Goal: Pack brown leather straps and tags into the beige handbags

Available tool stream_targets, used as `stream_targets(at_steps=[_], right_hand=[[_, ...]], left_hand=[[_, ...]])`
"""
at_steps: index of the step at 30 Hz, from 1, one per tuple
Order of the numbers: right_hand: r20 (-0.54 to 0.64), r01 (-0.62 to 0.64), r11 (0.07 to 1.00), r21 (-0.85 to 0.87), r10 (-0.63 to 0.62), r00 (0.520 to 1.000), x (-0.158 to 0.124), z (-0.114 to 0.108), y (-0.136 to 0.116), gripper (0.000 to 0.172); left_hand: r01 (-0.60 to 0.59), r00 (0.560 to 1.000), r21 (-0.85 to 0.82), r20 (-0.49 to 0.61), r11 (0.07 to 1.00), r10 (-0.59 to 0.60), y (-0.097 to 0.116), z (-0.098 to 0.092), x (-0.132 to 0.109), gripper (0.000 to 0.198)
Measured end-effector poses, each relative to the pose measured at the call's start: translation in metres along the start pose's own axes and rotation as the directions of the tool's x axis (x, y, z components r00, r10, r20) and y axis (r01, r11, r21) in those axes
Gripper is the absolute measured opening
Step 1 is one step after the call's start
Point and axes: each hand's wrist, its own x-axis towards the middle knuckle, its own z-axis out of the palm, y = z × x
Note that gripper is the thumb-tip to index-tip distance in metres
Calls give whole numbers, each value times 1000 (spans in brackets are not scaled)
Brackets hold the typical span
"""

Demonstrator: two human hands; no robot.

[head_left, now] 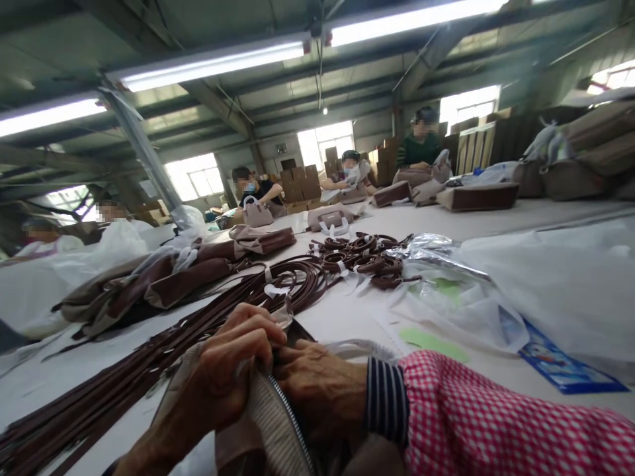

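My left hand (221,373) is closed on the upper edge of a taupe fabric bag (258,430) at the bottom of the head view, fingers curled over the rim beside its zipper (290,420). My right hand (317,390), in a striped cuff and red checked sleeve, is closed against the same bag's opening, its fingertips hidden inside the fabric. A long bundle of brown straps (163,344) lies on the white table (342,317) just left of my hands. A small white tag (275,289) sits on the straps above my fingers.
Coiled brown straps with white tags (364,258) lie mid-table, beside crumpled clear plastic bags (446,291). Brown and taupe bags (163,277) are piled at left. A blue printed card (565,367) lies at right. Several people work at the table's far end among handbags and cardboard boxes.
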Motion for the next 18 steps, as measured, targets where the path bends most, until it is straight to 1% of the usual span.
stream_targets(at_steps=[1, 2, 4, 5, 7, 9, 11, 12, 14, 15, 16, 17, 18], right_hand=[[5, -10, 1000, 20, 10, 1000, -4, 4, 1, 33], [-5, -44, 998, 48, 44, 999, -10, 8, 1, 32], [-54, -189, 977, 102, 195, 979, -23, 13, -4, 26], [-75, -270, 955, 122, 280, 957, -29, 14, -9, 22], [-105, -414, 901, 131, 428, 897, -36, 14, -17, 14], [-104, -509, 853, 112, 520, 848, -37, 13, -23, 12], [-97, -565, 820, 92, 572, 815, -35, 13, -25, 11], [-101, -580, 810, 87, 586, 804, -34, 14, -25, 11], [-127, -597, 797, 89, 604, 787, -33, 15, -26, 11], [-149, -604, 791, 96, 611, 777, -33, 17, -26, 11], [-170, -610, 785, 106, 618, 767, -34, 18, -25, 12], [-187, -616, 779, 121, 627, 756, -34, 19, -24, 12], [-200, -624, 768, 142, 640, 742, -35, 20, -23, 13]], left_hand=[[-11, 1000, 7, 29, 1000, 11, -3, -3, -3, 23], [-10, 997, 27, 73, 1000, 8, -6, -7, -7, 24], [5, 984, 106, 179, 994, -24, -6, -19, -17, 26], [15, 971, 166, 232, 986, -54, -4, -26, -22, 26], [1, 943, 292, 317, 956, -98, 4, -39, -28, 27], [-41, 919, 360, 379, 932, -106, 17, -49, -27, 28], [-63, 883, 332, 459, 941, -103, 30, -53, -19, 25], [-57, 854, 294, 509, 954, -106, 34, -53, -15, 22], [-8, 794, 214, 595, 977, -124, 35, -51, -13, 16], [31, 774, 190, 617, 981, -144, 31, -49, -15, 15], [68, 766, 180, 620, 981, -167, 26, -47, -19, 16], [95, 768, 180, 613, 979, -187, 19, -46, -25, 17], [110, 779, 194, 593, 975, -206, 13, -45, -32, 21]])
